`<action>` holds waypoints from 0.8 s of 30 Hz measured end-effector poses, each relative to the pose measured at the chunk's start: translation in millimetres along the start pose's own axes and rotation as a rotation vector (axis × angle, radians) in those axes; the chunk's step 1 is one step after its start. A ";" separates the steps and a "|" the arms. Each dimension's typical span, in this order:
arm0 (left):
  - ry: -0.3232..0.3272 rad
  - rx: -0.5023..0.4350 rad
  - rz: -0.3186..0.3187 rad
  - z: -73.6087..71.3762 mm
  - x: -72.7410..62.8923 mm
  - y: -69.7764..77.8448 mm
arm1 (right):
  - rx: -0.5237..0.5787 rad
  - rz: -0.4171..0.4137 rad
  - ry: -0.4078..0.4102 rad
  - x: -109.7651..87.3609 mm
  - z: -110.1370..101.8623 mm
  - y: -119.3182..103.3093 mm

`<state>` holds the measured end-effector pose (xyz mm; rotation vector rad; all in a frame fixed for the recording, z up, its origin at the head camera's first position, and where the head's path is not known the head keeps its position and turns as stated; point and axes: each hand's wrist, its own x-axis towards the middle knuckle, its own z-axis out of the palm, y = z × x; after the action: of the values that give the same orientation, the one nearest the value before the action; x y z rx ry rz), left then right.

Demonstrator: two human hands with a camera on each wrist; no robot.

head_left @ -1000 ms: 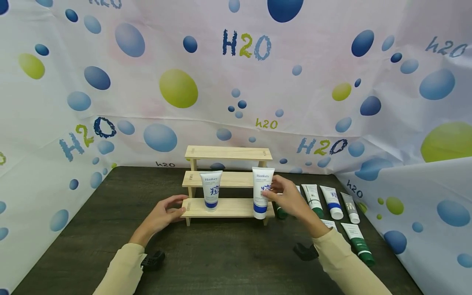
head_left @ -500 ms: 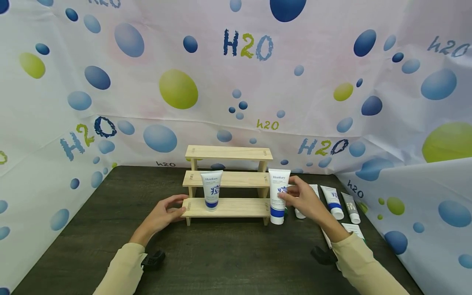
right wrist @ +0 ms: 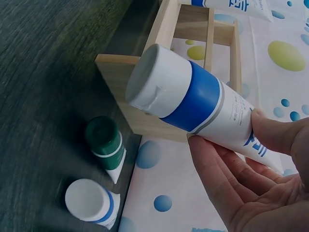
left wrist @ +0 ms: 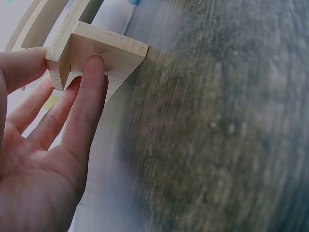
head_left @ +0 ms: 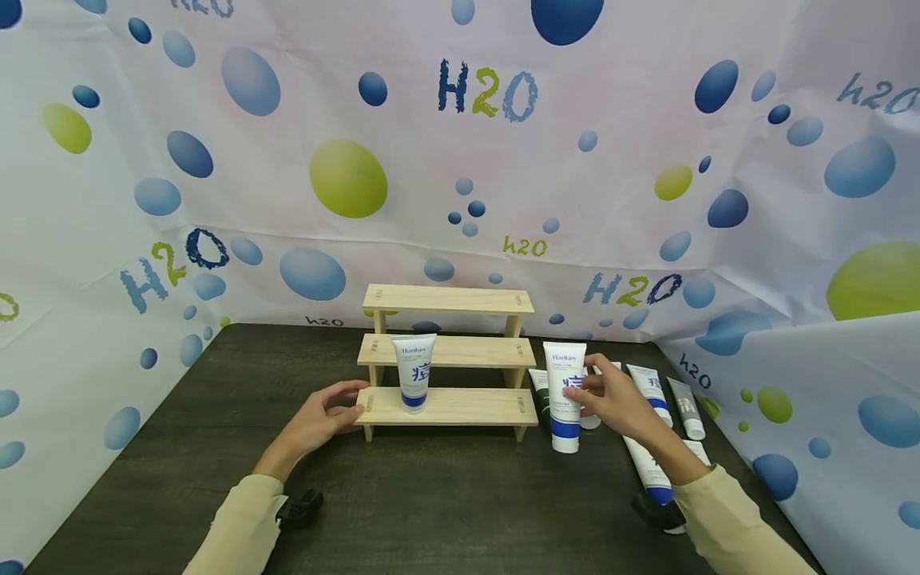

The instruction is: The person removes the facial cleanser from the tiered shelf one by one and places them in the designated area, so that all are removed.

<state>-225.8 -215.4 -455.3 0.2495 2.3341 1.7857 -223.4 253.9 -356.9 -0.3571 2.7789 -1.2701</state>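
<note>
My left hand (head_left: pixel 316 419) is at the left end of a three-step wooden display stand (head_left: pixel 474 406). In the left wrist view its thumb and fingers grip the end of the lowest shelf (left wrist: pixel 108 46). A white tube (head_left: pixel 414 369) with a blue band stands cap down on that shelf, left of its middle. To the right of the stand, my right hand (head_left: pixel 618 397) holds a second white-and-blue tube (head_left: pixel 565 427) in the air, cap down. The right wrist view shows thumb and fingers pinching the tube (right wrist: pixel 198 92) by its sides, away from its white cap.
More tubes lie at the right on the dark table (head_left: pixel 446 511): a green-and-white one (head_left: pixel 539 387), a blue-banded one (head_left: pixel 650 387), a grey one (head_left: pixel 688 409) and another blue-banded one (head_left: pixel 650 475) partly under my right arm. A printed cloth (head_left: pixel 460 160) hangs behind.
My right hand has carried its tube rightward and a little nearer to me, from in front of the bottom shelf's right end to beside the stand. My left hand has stayed put.
</note>
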 end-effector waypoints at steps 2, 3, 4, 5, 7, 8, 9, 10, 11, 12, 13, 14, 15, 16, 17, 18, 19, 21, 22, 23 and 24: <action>0.004 -0.001 -0.008 0.3 0.1 -0.5 | 0.012 0.012 -0.005 -2.4 -0.6 2.6; 0.005 0.003 -0.007 0.2 0.2 -0.6 | 0.013 0.017 -0.007 -3.4 -1.0 4.1; 0.003 0.006 -0.005 -0.1 0.4 -0.9 | 0.017 0.021 -0.009 -4.4 -1.3 5.8; 0.007 0.005 -0.008 -0.1 0.6 -0.9 | 0.022 0.026 -0.011 -5.5 -1.6 7.6; 0.007 0.008 -0.007 -0.3 1.1 -0.9 | 0.034 0.028 -0.014 -7.6 -2.7 11.2; 0.004 0.011 -0.004 -0.4 1.1 -0.8 | 0.031 0.032 -0.013 -8.5 -3.3 12.9; 0.004 0.011 -0.003 -0.3 1.1 -0.5 | 0.029 0.037 -0.013 -9.7 -4.0 14.2; 0.004 0.011 -0.005 -0.3 1.1 -0.3 | 0.030 0.040 -0.014 -10.5 -4.6 16.0; 0.007 0.006 -0.011 -0.1 1.0 0.2 | 0.024 0.046 -0.012 -11.5 -5.2 17.5; 0.005 0.007 -0.008 -0.1 0.9 0.1 | 0.019 0.055 -0.013 -12.5 -5.9 18.7; 0.004 0.006 -0.007 0.1 0.8 0.3 | 0.012 0.065 -0.013 -13.6 -6.6 19.7; 0.004 0.007 -0.008 0.3 0.6 0.5 | 0.006 0.076 -0.013 -14.7 -6.9 21.0; 0.006 0.007 -0.009 0.5 0.6 0.5 | 0.004 0.084 -0.017 -15.9 -7.5 22.4; 0.005 0.010 -0.009 0.6 0.4 0.3 | 0.000 0.091 -0.019 -16.8 -8.1 24.2; 0.010 0.007 -0.016 0.9 0.3 0.3 | -0.003 0.100 -0.021 -18.2 -8.6 25.3; 0.008 0.013 -0.013 0.8 0.3 0.0 | -0.004 0.107 -0.023 -19.4 -9.2 26.9; 0.014 0.009 -0.020 1.1 0.2 0.3 | -0.006 0.109 -0.026 -20.6 -9.9 28.4; 0.018 0.008 -0.025 1.0 0.2 0.2 | -0.007 0.109 -0.032 -22.6 -11.2 31.2; 0.017 0.012 -0.025 0.6 0.3 -0.1 | -0.006 0.112 -0.033 -23.5 -11.8 32.5; 0.018 0.012 -0.027 0.6 0.4 0.0 | -0.008 0.115 -0.036 -24.5 -12.1 33.6; 0.017 0.012 -0.027 0.6 0.6 0.0 | -0.011 0.117 -0.036 -25.4 -12.6 34.6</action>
<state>-226.2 -214.8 -455.5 0.2043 2.3490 1.7690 -207.0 291.0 -375.6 -0.2123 2.7329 -1.2102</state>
